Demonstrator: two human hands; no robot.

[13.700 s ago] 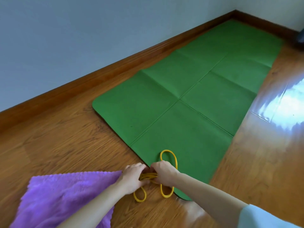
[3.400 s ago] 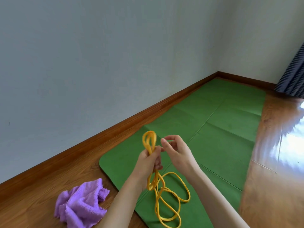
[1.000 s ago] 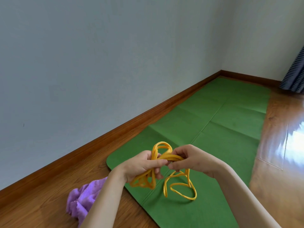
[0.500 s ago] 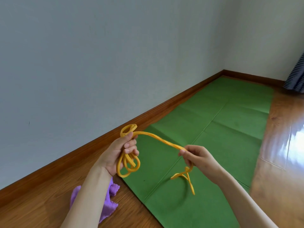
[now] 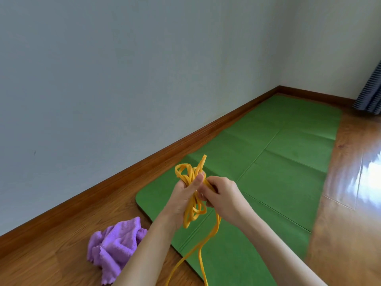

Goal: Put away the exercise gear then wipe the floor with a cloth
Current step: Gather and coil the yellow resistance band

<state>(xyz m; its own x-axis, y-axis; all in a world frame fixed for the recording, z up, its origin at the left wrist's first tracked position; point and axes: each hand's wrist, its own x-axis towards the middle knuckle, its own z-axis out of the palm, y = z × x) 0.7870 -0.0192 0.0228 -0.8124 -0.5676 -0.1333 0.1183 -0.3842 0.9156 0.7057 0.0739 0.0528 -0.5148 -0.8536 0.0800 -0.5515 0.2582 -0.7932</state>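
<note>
A yellow resistance band (image 5: 192, 205) is bunched in loops in front of me, above the near end of the green exercise mat (image 5: 274, 174). My left hand (image 5: 183, 195) grips the bundle of loops, thumb pressed on top. Against it, my right hand (image 5: 221, 193) pinches strands of the same band. One long loop hangs down toward the bottom edge of the view. The mat lies flat and unfolded on the wooden floor along the wall. A crumpled purple cloth (image 5: 115, 244) lies on the floor left of my left forearm.
A wooden baseboard (image 5: 144, 162) runs along the grey wall on the left and around the far corner. A striped dark curtain (image 5: 371, 93) hangs at the far right. Glossy wooden floor (image 5: 354, 203) stretches to the right of the mat.
My hands, apart with the band stretched between them half a second ago, have come together. The band is gathered in my left hand and a long loop now hangs down.
</note>
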